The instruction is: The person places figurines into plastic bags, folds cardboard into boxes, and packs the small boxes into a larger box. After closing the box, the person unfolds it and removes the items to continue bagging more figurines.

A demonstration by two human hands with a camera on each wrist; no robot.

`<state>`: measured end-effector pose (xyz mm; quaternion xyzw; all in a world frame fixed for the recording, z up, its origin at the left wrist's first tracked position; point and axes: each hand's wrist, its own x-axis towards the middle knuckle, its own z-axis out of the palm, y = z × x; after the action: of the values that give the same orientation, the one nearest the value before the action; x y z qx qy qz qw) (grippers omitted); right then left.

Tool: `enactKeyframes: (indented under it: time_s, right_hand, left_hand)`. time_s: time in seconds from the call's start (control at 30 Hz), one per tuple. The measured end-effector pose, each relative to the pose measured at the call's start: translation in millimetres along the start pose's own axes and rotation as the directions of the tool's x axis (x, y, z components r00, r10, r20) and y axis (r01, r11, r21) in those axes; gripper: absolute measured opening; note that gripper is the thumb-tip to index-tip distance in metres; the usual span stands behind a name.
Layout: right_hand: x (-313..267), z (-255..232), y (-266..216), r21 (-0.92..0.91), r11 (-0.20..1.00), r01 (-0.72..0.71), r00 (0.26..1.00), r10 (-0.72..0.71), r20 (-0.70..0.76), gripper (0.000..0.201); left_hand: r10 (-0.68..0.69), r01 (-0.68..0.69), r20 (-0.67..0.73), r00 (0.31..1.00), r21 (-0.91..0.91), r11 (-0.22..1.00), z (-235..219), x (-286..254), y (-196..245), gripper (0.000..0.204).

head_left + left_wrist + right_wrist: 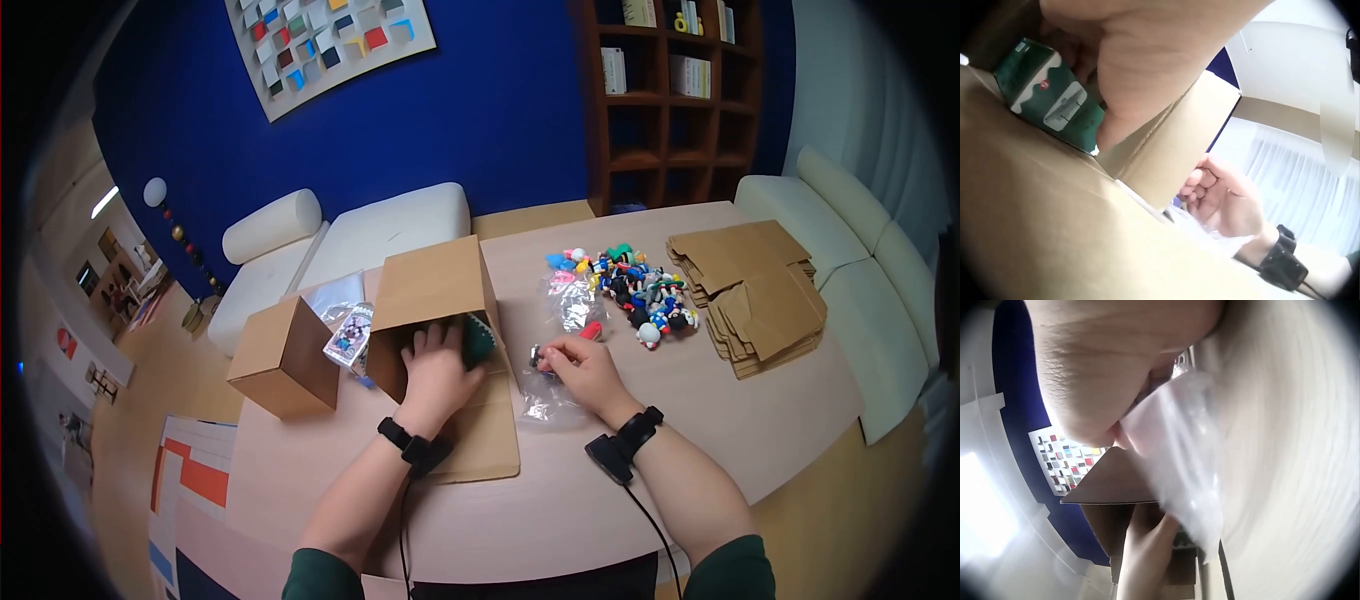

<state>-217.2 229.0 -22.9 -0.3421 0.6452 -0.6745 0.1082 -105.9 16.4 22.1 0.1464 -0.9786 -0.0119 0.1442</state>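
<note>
My left hand (438,368) reaches into an open cardboard box (432,278) lying on its side. Its thumb and fingers hold a small green printed box (1054,94), also visible at the opening in the head view; the fingertips are partly hidden. Just right of the carton, my right hand (588,375) pinches a small dark-and-white toy (536,355), mostly covered by the fingers. A clear plastic bag (1188,450) hangs against that hand in the right wrist view.
A smaller cardboard box (280,358) stands at the left, beside a shiny printed packet (349,337). Colourful toy figures (640,290) lie heaped beyond the right hand, near more clear bags (574,300). Flattened brown cardboard (765,300) is stacked at the right.
</note>
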Motion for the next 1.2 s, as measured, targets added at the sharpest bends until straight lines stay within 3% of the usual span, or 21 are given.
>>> enactKeyframes:
  time_s: [0.07, 0.13, 0.17, 0.27, 0.33, 0.37, 0.43, 0.5, 0.57, 0.6, 0.63, 0.67, 0.7, 0.73, 0.77, 0.83, 0.9, 0.97, 1.03, 1.1, 1.2]
  right_hand:
    - [2, -2, 0, 0.018, 1.0, -0.024, 0.999, 0.024, -0.024, 0.017]
    - [2, -3, 0, 0.037, 0.998, -0.048, 0.998, 0.05, -0.05, 0.017]
    - [2, -2, -1, 0.049, 0.997, -0.056, 0.997, 0.058, -0.047, 0.017]
    - [2, -3, 2, 0.054, 0.997, -0.059, 0.997, 0.061, -0.045, 0.017]
    - [3, -3, 4, 0.046, 0.998, -0.051, 0.998, 0.053, -0.042, 0.017]
    - [3, -3, 5, 0.059, 0.997, -0.056, 0.997, 0.058, -0.041, 0.017]
    - [3, -3, 4, 0.07, 0.996, -0.061, 0.997, 0.064, -0.042, 0.017]
    - [3, -2, 2, 0.088, 0.993, -0.08, 0.995, 0.084, -0.046, 0.016]
    - [3, -3, 4, 0.086, 0.993, -0.084, 0.995, 0.088, -0.046, 0.016]
    - [3, -2, 4, 0.084, 0.993, -0.081, 0.995, 0.085, -0.043, 0.015]
    - [3, -2, 4, 0.083, 0.993, -0.082, 0.995, 0.086, -0.041, 0.015]
    - [3, -3, 1, 0.071, 0.995, -0.068, 0.996, 0.071, -0.044, 0.016]
    - [3, -2, -1, 0.061, 0.997, -0.054, 0.997, 0.056, -0.045, 0.016]
    - [2, 0, -5, 0.062, 0.997, -0.051, 0.998, 0.053, -0.038, 0.016]
    - [1, 1, -9, 0.048, 0.999, -0.016, 0.999, 0.017, -0.041, 0.016]
    - [-1, 3, -9, 0.034, 0.999, 0.019, 0.999, -0.018, -0.04, 0.016]
    - [-4, 3, -6, 0.108, 0.989, 0.104, 0.994, -0.099, -0.051, 0.016]
    - [-12, 9, -21, 0.196, 0.978, 0.071, 0.997, -0.07, -0.01, 0.014]
    - [-15, 15, -41, 0.277, 0.96, 0.039, 0.999, -0.047, 0.023, 0.014]
    - [-19, 27, -55, -0.12, 0.961, 0.249, 0.964, -0.233, 0.131, 0.014]
    - [-22, 39, -59, -0.124, 0.961, 0.247, 0.964, -0.23, 0.137, 0.022]
  left_hand:
    - [-0.007, 0.011, 0.084, 0.996, -0.04, 0.999, -3, -3, 1, 0.092]
    - [0.092, -0.092, -0.066, 0.994, 0.007, 0.996, 0, -13, -3, 0.086]
    - [0.095, -0.095, -0.064, 0.993, 0.009, 0.995, 2, -15, -6, 0.086]
    - [0.093, -0.097, -0.039, 0.995, -0.111, 0.989, 0, -19, -12, 0.079]
    - [0.069, -0.046, 0.099, 0.993, -0.219, 0.975, -13, -23, -12, 0.077]
    - [0.07, -0.047, 0.097, 0.993, -0.219, 0.975, -20, -28, -12, 0.077]
    - [0.072, -0.048, 0.036, 0.997, -0.441, 0.896, -32, -40, -11, 0.073]
    - [0.076, -0.07, -0.008, 0.997, -0.473, 0.878, -43, -54, -13, 0.063]
    - [-0.071, 0.187, 0.178, 0.981, -0.801, 0.568, -51, -67, -23, 0.052]
    - [-0.067, 0.209, 0.199, 0.978, -0.883, 0.421, -48, -73, -35, 0.05]
    - [-0.07, 0.21, 0.199, 0.977, -0.884, 0.419, -49, -76, -37, 0.05]
    - [-0.102, 0.358, 0.352, 0.931, -0.933, 0.05, -54, -80, -38, 0.055]
    - [-0.075, 0.448, 0.496, 0.865, -0.832, -0.327, -57, -83, -41, 0.062]
    - [0.057, 0.563, 0.606, 0.794, -0.695, -0.448, -55, -85, -48, 0.077]
    - [0.051, 0.557, 0.603, 0.796, -0.698, -0.451, -49, -85, -52, 0.077]
    - [0.454, 0.663, 0.488, 0.745, -0.475, -0.578, -37, -82, -56, 0.08]
    - [0.433, 0.668, 0.515, 0.74, -0.489, -0.561, -30, -77, -47, 0.082]
    - [0.36, 0.705, 0.622, 0.695, -0.494, -0.509, -16, -71, -42, 0.085]
    - [0.41, 0.722, 0.597, 0.69, -0.519, -0.459, -11, -68, -44, 0.085]
    - [0.362, 0.67, 0.569, 0.738, -0.553, -0.496, -16, -70, -39, 0.083]
    - [0.374, 0.662, 0.547, 0.749, -0.589, -0.463, -9, -74, -44, 0.085]
